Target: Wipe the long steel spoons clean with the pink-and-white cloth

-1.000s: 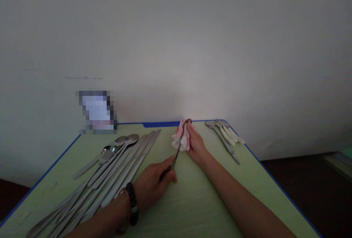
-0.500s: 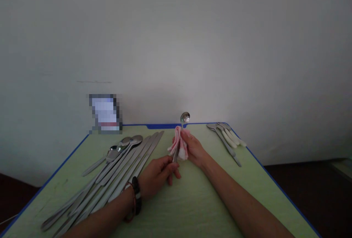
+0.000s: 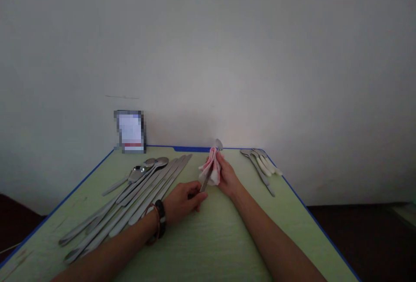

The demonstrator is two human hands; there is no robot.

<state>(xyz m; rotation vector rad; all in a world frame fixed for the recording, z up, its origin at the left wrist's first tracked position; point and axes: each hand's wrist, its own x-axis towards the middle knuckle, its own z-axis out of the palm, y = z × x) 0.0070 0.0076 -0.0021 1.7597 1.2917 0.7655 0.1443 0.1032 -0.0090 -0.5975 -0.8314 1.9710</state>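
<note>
My left hand (image 3: 188,197) pinches the lower end of a metal spoon's handle (image 3: 204,183). Around the upper part of that handle, my right hand (image 3: 227,175) holds a folded pink and white cloth (image 3: 211,167). The spoon's bowl (image 3: 219,144) sticks out above the cloth, slightly blurred. Both hands are raised over the table's middle. Left of my left hand lie several table knives (image 3: 159,186) side by side, with several metal spoons (image 3: 138,171) beyond them. A dark bracelet sits on my left wrist.
On the right of the green table (image 3: 227,238) lie a metal spoon (image 3: 258,171) and several white-handled forks (image 3: 264,165). A phone-like screen (image 3: 131,132), pixelated, leans on the wall at the back left. The table has a blue edge and meets a pale wall (image 3: 208,56).
The spoon's bowl is lower and closer to the cloth, and appears turned. The view has shifted slightly. Both hands keep their hold on the spoon and cloth.
</note>
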